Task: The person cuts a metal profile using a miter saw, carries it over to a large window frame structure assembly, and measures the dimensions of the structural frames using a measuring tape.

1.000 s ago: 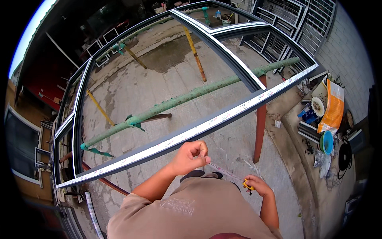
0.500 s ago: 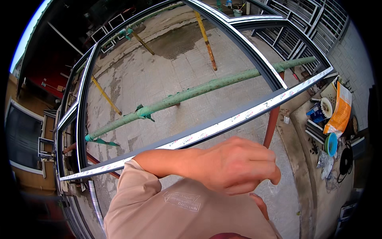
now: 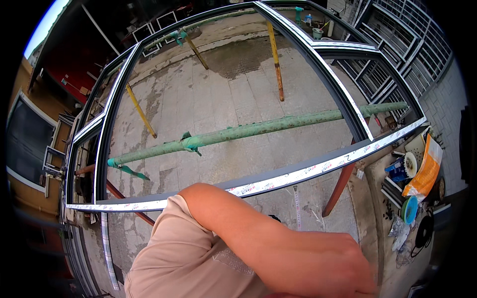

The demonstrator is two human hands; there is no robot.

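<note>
My left arm, bare below a beige sleeve (image 3: 154, 248), reaches across my body to the right. At its end my left hand (image 3: 340, 263) is seen from the back, low in the view. Its fingers are blurred and turned down out of sight, so any hold is hidden. Beyond the arm lies a large window frame (image 3: 298, 175), dark with white printed film on its faces. The frame rests on a green-wrapped pipe (image 3: 258, 128), and my left hand is apart from its near rail. My right hand is out of sight.
Red legs (image 3: 340, 188) and yellow posts (image 3: 275, 59) stand around the frame. At right are a blue and white bucket (image 3: 408, 165), an orange sack (image 3: 426, 166), a turquoise basin (image 3: 410, 210) and a black cable coil (image 3: 424, 231). A narrow marked strip (image 3: 297, 207) shows below the near rail.
My left hand has moved down and to the right, from a curled fist before my chest toward the lower edge. The view has shifted; the frame appears lower at its right end.
</note>
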